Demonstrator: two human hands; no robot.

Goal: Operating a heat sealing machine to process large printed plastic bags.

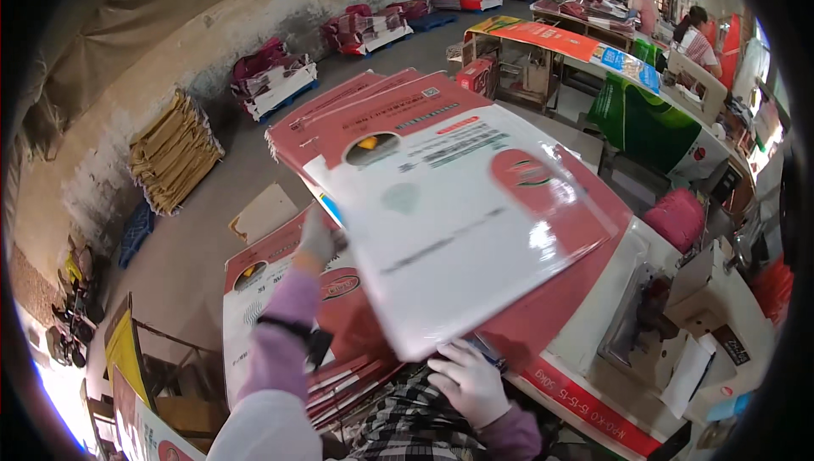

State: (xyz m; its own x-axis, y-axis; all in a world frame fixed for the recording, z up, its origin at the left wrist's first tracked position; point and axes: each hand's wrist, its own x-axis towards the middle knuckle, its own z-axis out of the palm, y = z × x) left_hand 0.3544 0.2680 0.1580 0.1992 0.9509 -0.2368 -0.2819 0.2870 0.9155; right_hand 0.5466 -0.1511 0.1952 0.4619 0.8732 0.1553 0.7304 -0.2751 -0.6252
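Right hand (469, 382) pinches the white sack's (449, 232) near corner; left hand (317, 236) grips its far-left edge, fingers curled. Sack's long axis runs away, up-right.

We cannot see the fingertips of our left hand (317, 236); they go under the top sack (449, 224), which is smeared by motion, its print too blurred to make out. Our right hand (469, 383) grips that sack's near corner, its thumb hidden beneath. The stack (339, 313) below is mostly covered by the sack and our sleeve (275, 359). The machine (653, 325) on the table is partly behind cardboard. The workers (691, 37) far off are too small to tell apart, and the black rim cuts the corners
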